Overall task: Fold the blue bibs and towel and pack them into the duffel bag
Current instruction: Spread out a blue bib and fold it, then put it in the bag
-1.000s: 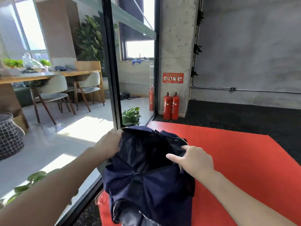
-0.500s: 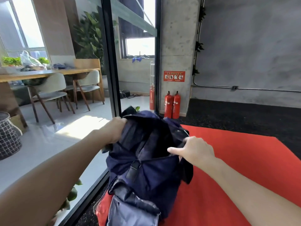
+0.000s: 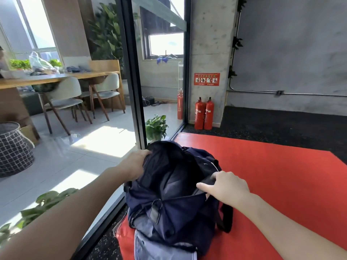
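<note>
Red matting (image 3: 272, 175) covers the floor ahead of me, laid on dark speckled flooring beside a glass partition (image 3: 159, 81). On the mat's near left corner sits the navy duffel bag (image 3: 172, 199), its top opening gaping wide and dark inside. My left hand (image 3: 134, 166) grips the bag's left rim, fingers curled over the fabric edge. My right hand (image 3: 225, 186) pinches the right rim, thumb pointing inward along the zip edge. A pale blue-grey cloth (image 3: 159, 246) lies under the bag's near end. Two red fire extinguishers (image 3: 204, 113) stand against the concrete pillar beyond the mat.
</note>
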Demonstrator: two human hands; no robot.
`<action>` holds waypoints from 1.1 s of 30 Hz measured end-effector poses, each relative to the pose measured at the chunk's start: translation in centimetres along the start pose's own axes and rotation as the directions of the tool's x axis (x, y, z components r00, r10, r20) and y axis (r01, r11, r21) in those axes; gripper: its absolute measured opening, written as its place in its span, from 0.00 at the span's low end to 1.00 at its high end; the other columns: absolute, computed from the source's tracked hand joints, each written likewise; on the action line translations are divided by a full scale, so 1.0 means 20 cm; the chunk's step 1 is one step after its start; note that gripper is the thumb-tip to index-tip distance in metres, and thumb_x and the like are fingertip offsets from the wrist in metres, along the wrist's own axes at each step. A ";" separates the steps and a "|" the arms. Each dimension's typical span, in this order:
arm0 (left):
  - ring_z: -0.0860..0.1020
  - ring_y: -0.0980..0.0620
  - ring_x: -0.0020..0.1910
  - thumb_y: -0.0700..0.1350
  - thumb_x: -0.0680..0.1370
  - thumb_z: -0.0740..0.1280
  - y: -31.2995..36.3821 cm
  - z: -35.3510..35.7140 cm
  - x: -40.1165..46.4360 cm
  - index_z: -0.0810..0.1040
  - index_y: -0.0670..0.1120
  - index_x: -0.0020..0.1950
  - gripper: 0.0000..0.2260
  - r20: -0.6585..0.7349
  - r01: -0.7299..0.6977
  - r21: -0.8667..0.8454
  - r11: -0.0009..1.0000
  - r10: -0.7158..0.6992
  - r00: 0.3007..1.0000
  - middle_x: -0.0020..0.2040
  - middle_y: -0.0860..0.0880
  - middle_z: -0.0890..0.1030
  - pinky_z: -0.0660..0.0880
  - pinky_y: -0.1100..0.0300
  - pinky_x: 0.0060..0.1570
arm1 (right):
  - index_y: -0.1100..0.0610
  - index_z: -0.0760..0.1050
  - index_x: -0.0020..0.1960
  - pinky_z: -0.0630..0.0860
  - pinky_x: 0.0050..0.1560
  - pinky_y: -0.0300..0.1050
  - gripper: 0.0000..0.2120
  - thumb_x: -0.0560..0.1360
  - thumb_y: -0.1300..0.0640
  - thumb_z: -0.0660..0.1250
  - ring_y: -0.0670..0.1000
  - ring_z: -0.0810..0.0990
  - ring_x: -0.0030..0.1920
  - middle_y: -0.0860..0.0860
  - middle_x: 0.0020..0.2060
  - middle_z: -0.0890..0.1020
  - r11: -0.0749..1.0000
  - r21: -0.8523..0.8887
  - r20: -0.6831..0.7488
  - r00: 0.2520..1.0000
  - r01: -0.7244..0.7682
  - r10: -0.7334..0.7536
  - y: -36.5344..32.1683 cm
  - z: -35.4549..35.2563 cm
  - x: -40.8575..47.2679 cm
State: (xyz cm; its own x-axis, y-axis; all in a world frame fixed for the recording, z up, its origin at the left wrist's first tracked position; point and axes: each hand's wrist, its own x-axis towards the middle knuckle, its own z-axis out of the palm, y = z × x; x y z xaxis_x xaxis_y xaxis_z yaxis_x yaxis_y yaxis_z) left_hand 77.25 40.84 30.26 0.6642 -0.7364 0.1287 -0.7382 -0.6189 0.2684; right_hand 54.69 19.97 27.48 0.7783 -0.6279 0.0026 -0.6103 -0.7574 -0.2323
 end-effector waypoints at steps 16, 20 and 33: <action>0.80 0.46 0.54 0.31 0.74 0.64 -0.05 0.01 -0.04 0.77 0.51 0.65 0.23 -0.280 -0.026 -0.019 0.999 0.020 0.960 0.56 0.48 0.82 0.78 0.55 0.52 | 0.48 0.76 0.35 0.76 0.43 0.47 0.22 0.74 0.31 0.59 0.52 0.80 0.40 0.44 0.31 0.79 0.968 0.233 -0.326 0.945 0.093 -0.012 0.02 -0.03 -0.09; 0.78 0.46 0.56 0.34 0.76 0.60 0.00 0.09 -0.08 0.74 0.48 0.68 0.22 0.070 0.046 0.025 0.999 -0.048 0.996 0.61 0.46 0.81 0.75 0.55 0.54 | 0.46 0.77 0.42 0.75 0.47 0.47 0.25 0.71 0.25 0.57 0.48 0.80 0.44 0.42 0.40 0.81 0.985 0.149 0.044 0.994 0.090 -0.097 0.02 0.05 -0.12; 0.65 0.41 0.72 0.41 0.77 0.65 0.23 0.11 -0.30 0.60 0.51 0.79 0.31 -0.184 0.023 -0.076 0.997 -0.036 0.982 0.75 0.47 0.67 0.66 0.39 0.70 | 0.40 0.74 0.58 0.74 0.47 0.46 0.17 0.77 0.32 0.60 0.44 0.79 0.44 0.41 0.39 0.79 0.938 0.277 -0.194 0.968 0.209 -0.159 0.13 -0.03 -0.40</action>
State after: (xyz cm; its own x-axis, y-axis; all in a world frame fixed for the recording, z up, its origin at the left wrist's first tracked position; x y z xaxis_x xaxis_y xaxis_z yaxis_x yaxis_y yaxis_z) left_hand 69.59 41.93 28.65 0.7010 -0.6503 0.2927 -0.7118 -0.6129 0.3431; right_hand 46.69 22.90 27.35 0.8218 -0.5223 0.2277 -0.3683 -0.7919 -0.4871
